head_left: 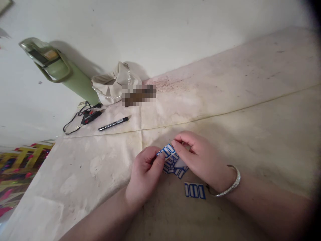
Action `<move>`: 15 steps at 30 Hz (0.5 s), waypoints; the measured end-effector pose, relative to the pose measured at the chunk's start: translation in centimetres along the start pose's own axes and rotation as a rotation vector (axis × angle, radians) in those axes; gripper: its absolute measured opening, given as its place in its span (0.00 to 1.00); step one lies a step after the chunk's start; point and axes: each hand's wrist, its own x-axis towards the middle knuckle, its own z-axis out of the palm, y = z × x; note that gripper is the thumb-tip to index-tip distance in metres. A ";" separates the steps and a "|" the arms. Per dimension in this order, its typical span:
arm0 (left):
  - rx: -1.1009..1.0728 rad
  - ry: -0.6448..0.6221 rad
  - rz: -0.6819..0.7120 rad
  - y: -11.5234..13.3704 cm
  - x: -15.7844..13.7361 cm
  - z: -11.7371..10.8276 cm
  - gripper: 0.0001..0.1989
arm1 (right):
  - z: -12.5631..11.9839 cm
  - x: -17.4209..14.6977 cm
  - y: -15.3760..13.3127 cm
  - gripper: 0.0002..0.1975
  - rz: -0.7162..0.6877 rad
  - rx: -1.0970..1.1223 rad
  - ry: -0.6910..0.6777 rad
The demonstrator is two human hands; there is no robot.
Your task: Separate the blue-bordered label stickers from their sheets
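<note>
Closest to the person, a single blue-outlined label (194,190) lies flat on the pale, stained surface (100,160), just beside the right wrist, which wears a silver-coloured bracelet (235,182). Further in, the left hand (146,167) holds the near left end of a second label, here the held label (168,151), its thumb pressed across the printed face. The right hand (194,149) has its thumb and forefinger brought narrowly together at the opposite end of that piece, so the held label stretches between both hands. Below it, partly hidden by the fingers, several more pieces overlap in a loose pile (173,165), turned at different angles.

Beyond the hands, a crease runs across the surface, and past it lies a black pen (113,124), set at a slant. To the pen's left sits a black tool (90,117) with a dark cord. Behind these, a cream bag (116,83) with a pearl strap rests next to a green bottle (67,75). A blurred-out patch hides something at the bag's right side. A whitish wall (175,30) rises behind.
</note>
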 end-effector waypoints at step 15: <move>-0.182 0.104 -0.066 -0.1 -0.1 0.0 0.11 | 0.4 -0.2 0.6 0.02 -0.223 -0.393 -0.217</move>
